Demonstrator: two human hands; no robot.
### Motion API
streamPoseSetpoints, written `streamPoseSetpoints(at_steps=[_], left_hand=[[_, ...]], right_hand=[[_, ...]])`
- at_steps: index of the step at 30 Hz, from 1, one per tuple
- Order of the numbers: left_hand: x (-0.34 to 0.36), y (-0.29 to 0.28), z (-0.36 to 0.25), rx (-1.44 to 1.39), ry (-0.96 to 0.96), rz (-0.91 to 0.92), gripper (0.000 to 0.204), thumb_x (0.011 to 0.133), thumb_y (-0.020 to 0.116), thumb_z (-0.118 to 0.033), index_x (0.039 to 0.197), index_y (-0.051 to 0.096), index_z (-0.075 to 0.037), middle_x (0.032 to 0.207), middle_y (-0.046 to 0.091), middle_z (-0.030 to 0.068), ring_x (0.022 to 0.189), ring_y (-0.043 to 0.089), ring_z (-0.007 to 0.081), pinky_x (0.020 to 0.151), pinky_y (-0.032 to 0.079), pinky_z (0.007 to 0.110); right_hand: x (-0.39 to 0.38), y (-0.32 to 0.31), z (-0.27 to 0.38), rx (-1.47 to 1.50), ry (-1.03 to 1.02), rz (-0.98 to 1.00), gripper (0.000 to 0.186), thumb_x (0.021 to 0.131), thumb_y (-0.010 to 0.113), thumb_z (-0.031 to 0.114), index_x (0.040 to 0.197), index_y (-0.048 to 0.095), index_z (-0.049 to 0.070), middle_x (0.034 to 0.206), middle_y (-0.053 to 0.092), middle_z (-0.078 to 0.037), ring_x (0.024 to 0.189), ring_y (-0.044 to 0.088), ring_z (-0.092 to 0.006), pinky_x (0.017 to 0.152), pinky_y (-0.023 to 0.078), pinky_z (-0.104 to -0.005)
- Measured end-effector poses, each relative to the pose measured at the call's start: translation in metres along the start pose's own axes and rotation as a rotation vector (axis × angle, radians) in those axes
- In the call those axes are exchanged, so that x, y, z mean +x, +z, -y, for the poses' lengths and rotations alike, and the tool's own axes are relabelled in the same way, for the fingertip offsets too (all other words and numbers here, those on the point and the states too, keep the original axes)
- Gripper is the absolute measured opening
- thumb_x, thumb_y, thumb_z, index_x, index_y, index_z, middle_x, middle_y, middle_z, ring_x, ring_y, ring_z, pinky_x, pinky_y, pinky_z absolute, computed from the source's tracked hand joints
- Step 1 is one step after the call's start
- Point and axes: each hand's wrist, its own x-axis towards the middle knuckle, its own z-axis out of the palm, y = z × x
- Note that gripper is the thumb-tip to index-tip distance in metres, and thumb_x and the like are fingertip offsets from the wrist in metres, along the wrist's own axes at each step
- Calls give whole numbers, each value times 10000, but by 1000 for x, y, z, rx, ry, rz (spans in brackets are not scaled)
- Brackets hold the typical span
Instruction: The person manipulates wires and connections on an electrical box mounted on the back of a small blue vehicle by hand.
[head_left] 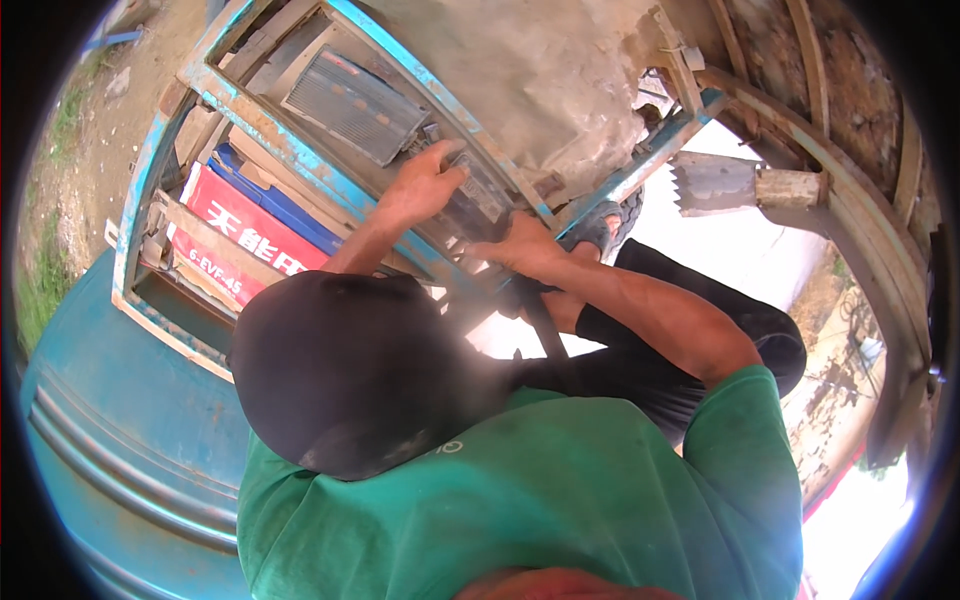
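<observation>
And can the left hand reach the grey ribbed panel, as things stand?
Probably yes: the left hand is close to the near end of the grey ribbed panel, whose face looks mostly uncovered; nothing seems in between.

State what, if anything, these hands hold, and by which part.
It cannot be told: the left hand is at a dark block's left side, the right hand near its lower end; fingertips are unclear.

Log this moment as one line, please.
left hand: over dark part inside blue metal frame | right hand: by frame's corner | grips: unclear | nearby: grey ribbed case, red box
</observation>
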Motion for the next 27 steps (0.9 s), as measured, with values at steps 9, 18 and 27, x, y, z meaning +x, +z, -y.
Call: streamPoseSetpoints(at_steps=[9, 18, 27], left_hand=[[-8, -12, 3, 179, 176, 64, 607, 955, 683, -344, 1471, 550, -53, 1305, 678, 269, 1214, 658, 421, 1025, 523, 433], [-10, 17, 14, -25, 202, 9, 625, 960, 671, -307, 1524, 517, -87, 1362, 660, 265, 1258, 642, 423, 1068, 498, 422], [-8, 11, 10, -11, 106, -32, 592, 971, 693, -271, 1502, 529, -68, 1256, 712, 258, 1129, 716, 349, 989, 537, 403]], right_hand=[[2, 11, 3, -48, 122, -181, 647, 837, 837, 441, 1229, 683, -50, 1082, 752, -163, 995, 721, -265, 884, 541, -374], [-7, 6, -10, -14, 100, -222, 818, 805, 834, 537, 1274, 603, -93, 1204, 713, -240, 1131, 707, -326, 973, 540, -407], [-4, 13, -19, -10, 80, -161, 889, 828, 781, 611, 1305, 560, -106, 1231, 689, -270, 1163, 684, -374, 999, 526, -434]])
